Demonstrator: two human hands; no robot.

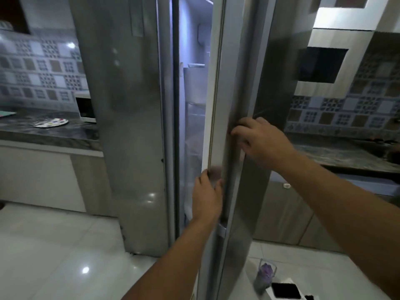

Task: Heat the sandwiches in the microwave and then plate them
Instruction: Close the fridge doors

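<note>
A tall steel fridge fills the middle of the head view. Its right door (pixel 242 83) stands ajar, and a lit interior (pixel 194 87) shows through the gap. My right hand (pixel 259 139) grips the door's outer handle edge at mid height. Lower down, my left hand (pixel 207 198) holds the door's inner edge, with the fingers curled round it. A white microwave (pixel 85 107) stands on the left counter, partly hidden by the closed left fridge door (pixel 129 126). In front of it lies a white plate (pixel 51 123) with coloured dots. No sandwiches are in sight.
A dark marble counter (pixel 54 135) runs along the left wall and another (pixel 337 152) along the right wall. Cabinets sit under both. A plastic cup (pixel 265 276) and a white box (pixel 285 290) rest on a white surface at the bottom right. The floor is glossy white tile.
</note>
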